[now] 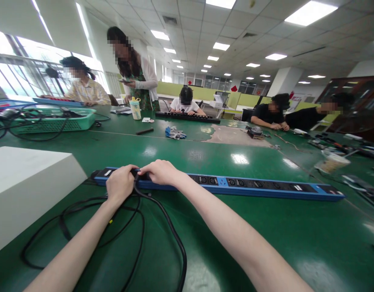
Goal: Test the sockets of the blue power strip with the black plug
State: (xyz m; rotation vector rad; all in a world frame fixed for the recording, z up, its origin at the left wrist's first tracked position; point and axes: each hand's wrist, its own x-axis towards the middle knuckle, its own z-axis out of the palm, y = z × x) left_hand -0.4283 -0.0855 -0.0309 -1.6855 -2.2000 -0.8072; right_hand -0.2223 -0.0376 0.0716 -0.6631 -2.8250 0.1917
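Note:
A long blue and black power strip (223, 181) lies across the green table in front of me. Near its left end, my left hand (121, 183) is closed on the plug end of a thick black cable (171, 227), fingers curled over the strip. My right hand (159, 172) comes from the right with its fingers bent in at the same plug, close to the left fingertips. The plug itself is mostly hidden by my fingers, so how far it sits in a socket cannot be seen. From between the hands the cable runs down towards me, beside looped thinner black cable (142, 231).
A white box (31, 182) stands close on the left. Behind it is a green basket (65, 123) with cables. Gloves (175, 132), a cup (135, 108) and a dark strip (187, 117) lie farther back. Several people are around the table; a plastic container (333, 163) stands right.

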